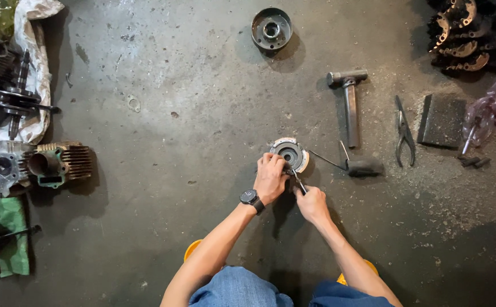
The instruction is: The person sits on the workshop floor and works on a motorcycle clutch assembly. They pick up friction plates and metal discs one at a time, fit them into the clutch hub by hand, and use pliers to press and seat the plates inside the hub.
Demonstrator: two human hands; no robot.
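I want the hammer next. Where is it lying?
In the head view the hammer lies on the concrete floor, up and right of the hands, head away from the person, between the round metal part and the pliers.

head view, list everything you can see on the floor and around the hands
round clutch-like part: 1, grey metal, floor centre, under the hands
thin tool: 1, dark, in right hand, tip at the round part
metal drum: 1, grey, top centre
hammer: 1, grey, right of centre
pliers: 1, dark, right of hammer
flat block: 1, dark, right
black-handled tool: 1, beside the round part
engine cylinders: 2, grey and brown, left
crankshaft: 1, dark, on cloth, upper left
green rag: 1, lower left
left hand: on round part, wrist with watch
right hand: grips thin tool
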